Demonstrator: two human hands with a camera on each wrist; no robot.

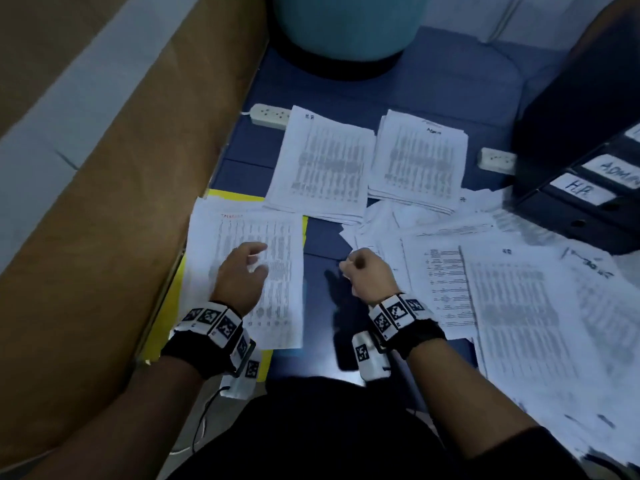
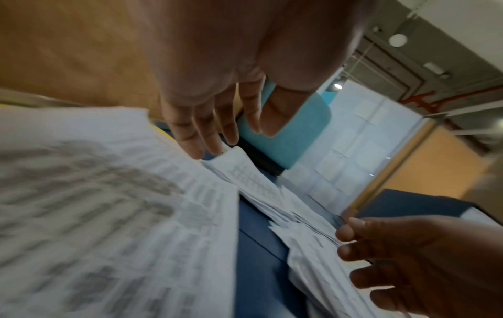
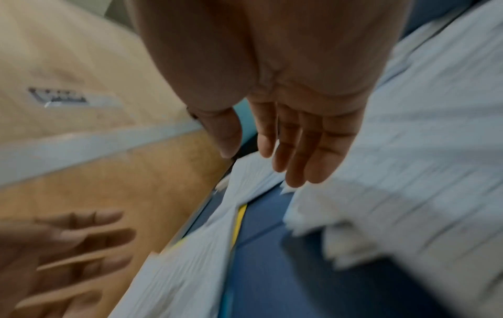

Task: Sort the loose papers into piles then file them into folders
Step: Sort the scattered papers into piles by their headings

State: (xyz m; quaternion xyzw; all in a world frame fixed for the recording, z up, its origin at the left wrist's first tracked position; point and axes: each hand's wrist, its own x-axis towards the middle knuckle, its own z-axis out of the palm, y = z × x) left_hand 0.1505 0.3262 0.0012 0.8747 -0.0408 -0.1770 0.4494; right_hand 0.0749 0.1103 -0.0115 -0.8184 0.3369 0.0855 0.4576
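My left hand [image 1: 249, 265] hovers with relaxed fingers over a paper pile with a red heading [image 1: 277, 299] that lies on a yellow folder [image 1: 225, 196]. My right hand [image 1: 363, 271] is above the blue floor at the left edge of the loose paper heap [image 1: 519, 306] and holds nothing. In the right wrist view the fingers [image 3: 299, 150] are straight and empty. Two sorted piles lie farther off: one headed H.R. [image 1: 322, 164] and one headed Admin [image 1: 419, 157]. Dark binders labelled H.R. [image 1: 578, 188] and Admin [image 1: 620, 171] stand at the right.
A wooden panel [image 1: 104, 202] runs along the left. A teal seat on a black base [image 1: 346, 26] stands at the far end. Two white power strips [image 1: 270, 114] [image 1: 495, 159] lie beside the far piles. Blue floor [image 1: 322, 244] shows between the hands.
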